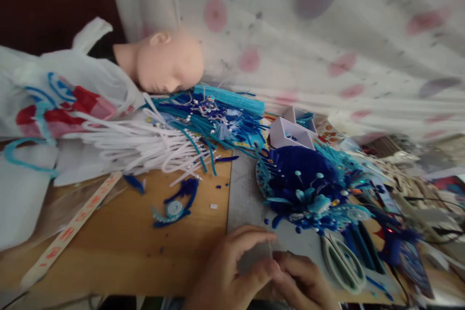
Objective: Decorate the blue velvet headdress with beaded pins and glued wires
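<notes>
At the table's near edge, my left hand [238, 264] is curled, with thumb and fingers bent round a gap. A thin pale strand [270, 248] shows between its index fingertip and thumb, too small to name. Pressed close against that thumb, my right hand [303, 278] is pinched, and what its fingertips hold is hidden. Just beyond both hands stands a blue headdress [301, 174] of velvet and light-blue flowers with pearl-like beads. Scissors with pale green handles [343, 264] lie to the right of my right hand.
A mannequin head [170, 60] lies at the back left beside a plastic bag [69, 92]. White cords [145, 147], blue tassels [232, 101] and small white boxes [290, 133] crowd the table. A blue curved ornament [174, 209] and a printed strip [72, 227] are at left; a blue glue gun [395, 237] lies right.
</notes>
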A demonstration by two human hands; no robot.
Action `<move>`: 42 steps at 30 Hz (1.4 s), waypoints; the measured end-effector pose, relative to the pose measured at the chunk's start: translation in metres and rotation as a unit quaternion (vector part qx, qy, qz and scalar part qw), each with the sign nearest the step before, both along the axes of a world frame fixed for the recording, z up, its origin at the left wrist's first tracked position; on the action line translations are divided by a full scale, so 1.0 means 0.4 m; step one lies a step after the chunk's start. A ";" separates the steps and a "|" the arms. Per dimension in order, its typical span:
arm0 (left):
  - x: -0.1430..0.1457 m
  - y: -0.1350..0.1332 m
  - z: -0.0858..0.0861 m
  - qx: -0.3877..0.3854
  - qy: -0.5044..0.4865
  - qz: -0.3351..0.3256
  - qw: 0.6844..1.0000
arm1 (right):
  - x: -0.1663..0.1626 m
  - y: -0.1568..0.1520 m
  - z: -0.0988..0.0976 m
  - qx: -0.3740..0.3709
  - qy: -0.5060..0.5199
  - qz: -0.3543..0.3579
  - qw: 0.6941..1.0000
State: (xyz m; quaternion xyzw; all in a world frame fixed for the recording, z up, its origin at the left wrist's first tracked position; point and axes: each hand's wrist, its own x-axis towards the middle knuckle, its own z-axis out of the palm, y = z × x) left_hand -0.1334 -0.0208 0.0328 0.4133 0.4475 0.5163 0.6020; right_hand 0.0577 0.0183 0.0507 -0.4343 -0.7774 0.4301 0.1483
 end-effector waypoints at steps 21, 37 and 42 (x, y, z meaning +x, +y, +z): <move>0.251 -0.013 0.078 -0.033 0.141 0.070 0.987 | 0.182 -0.039 -0.014 -0.070 0.159 -0.017 0.985; 0.214 0.024 0.044 -0.073 -0.041 0.256 0.963 | 0.291 -0.051 -0.024 0.122 0.203 -0.098 0.967; 0.215 0.027 0.032 -0.140 -0.060 0.235 0.960 | 0.556 0.019 -0.059 0.395 0.004 -0.527 0.752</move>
